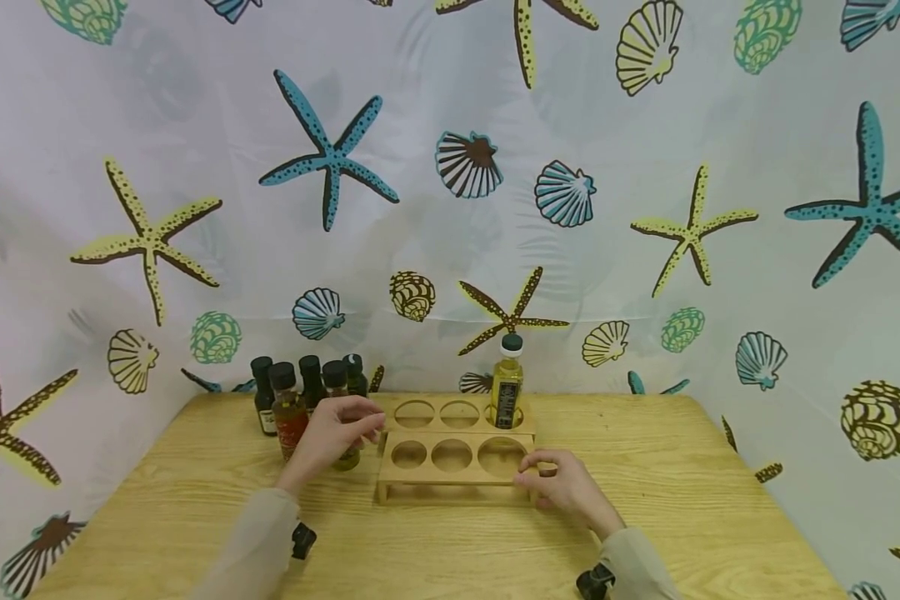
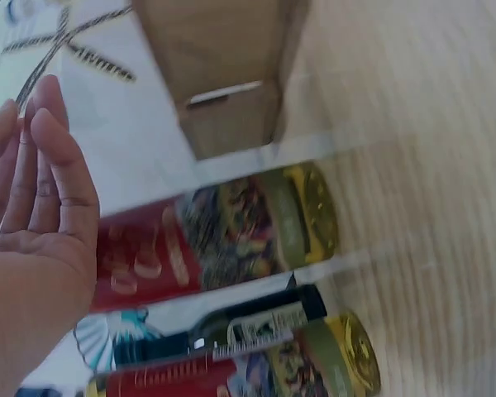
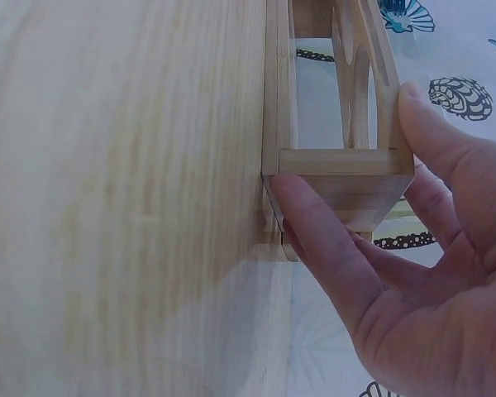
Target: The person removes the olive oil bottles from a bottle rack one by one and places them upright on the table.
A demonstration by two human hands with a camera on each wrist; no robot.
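Note:
A two-tier wooden bottle rack (image 1: 457, 477) with round holes stands in the middle of the table. One bottle of yellow oil (image 1: 507, 387) with a dark green cap sits upright in its back right hole. My right hand (image 1: 566, 483) grips the rack's right end, thumb on the upper edge and a finger against the lower corner of the end panel (image 3: 347, 190). Nothing is in my left hand (image 1: 337, 433), whose fingers are loosely bent near the rack's left end. In the left wrist view, that hand (image 2: 45, 198) appears beside a red-labelled bottle (image 2: 207, 236).
Several dark-capped bottles (image 1: 289, 417) stand close together left of the rack, partly hidden by my left hand. A patterned cloth (image 1: 450, 250) with starfish and shells hangs behind the wooden table (image 1: 435, 550). Both wrists carry small black cameras (image 1: 303, 540).

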